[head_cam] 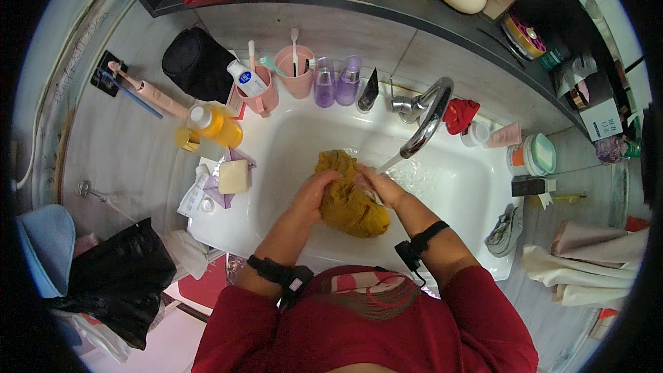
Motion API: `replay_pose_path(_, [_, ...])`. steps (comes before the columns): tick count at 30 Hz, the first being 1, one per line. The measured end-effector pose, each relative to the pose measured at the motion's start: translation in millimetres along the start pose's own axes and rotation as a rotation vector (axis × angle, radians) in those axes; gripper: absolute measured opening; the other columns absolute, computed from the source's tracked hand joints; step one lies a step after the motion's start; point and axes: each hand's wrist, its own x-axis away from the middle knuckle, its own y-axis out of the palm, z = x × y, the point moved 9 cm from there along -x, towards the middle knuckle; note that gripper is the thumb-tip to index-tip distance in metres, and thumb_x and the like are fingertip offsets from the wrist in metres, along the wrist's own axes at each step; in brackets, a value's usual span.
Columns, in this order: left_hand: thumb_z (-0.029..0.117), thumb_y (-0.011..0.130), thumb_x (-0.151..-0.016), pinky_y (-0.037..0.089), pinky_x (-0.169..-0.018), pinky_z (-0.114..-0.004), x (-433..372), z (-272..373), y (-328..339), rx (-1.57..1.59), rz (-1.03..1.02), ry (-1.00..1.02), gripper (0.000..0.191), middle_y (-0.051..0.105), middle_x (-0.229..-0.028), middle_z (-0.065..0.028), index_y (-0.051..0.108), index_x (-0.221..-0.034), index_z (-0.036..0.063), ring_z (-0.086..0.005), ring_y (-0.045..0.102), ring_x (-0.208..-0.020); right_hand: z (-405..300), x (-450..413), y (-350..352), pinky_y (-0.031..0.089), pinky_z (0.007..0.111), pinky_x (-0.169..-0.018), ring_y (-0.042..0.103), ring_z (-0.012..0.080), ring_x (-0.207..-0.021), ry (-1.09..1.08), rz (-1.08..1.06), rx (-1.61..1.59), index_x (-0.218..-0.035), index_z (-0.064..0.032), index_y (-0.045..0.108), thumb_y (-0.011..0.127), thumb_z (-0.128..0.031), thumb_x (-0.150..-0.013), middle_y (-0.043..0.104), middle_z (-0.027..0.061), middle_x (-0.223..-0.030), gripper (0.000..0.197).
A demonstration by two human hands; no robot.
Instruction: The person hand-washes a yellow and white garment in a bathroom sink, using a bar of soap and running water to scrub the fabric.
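A bunched mustard-yellow cloth is between my hands over the basin of a white washbasin. My left hand grips its left side, with the thumb on top. On the upper right side, my right hand holds the cloth, its fingers partly hidden by the folds. Water runs from the curved chrome faucet onto or right beside my right hand. Shallow water ripples in the basin to the right of the cloth.
A soap bar lies on a purple wrapper on the left rim, near a yellow bottle. Pink cups and purple bottles line the back. A grey cloth lies on the right rim. A dark shelf overhangs the back.
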Motion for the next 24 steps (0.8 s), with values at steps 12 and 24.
replay_pose_path(12, [0.041, 0.063, -0.086, 0.047, -0.085, -0.029, 30.3, 55.3, -9.8, -0.418, 0.058, 0.314, 0.061, 0.058, -0.113, -0.0092, 0.048, -0.125, -0.0035, -0.0166, 0.057, -0.098, 32.0, 25.8, -11.9, 0.048, 0.033, -0.080, 0.060, 0.0238, -0.092, 0.083, 0.039, 0.986, -0.116, 0.0042, 0.049, 0.068, -0.034, -0.081, 0.061, 0.0183, -0.100, 0.055])
replay_pose_path(24, [0.017, 0.060, -0.082, 0.047, -0.082, -0.032, 43.1, 73.2, 11.0, -0.369, -0.020, 0.446, 0.038, 0.062, -0.104, -0.0100, 0.056, -0.113, -0.0050, -0.0186, 0.059, -0.092, 48.6, 50.6, -116.0, 0.049, 0.035, -0.077, 0.056, 0.0186, -0.097, 0.190, 0.220, 0.173, -0.119, -0.0035, 0.050, 0.069, -0.037, -0.080, 0.058, 0.0107, -0.107, 0.056])
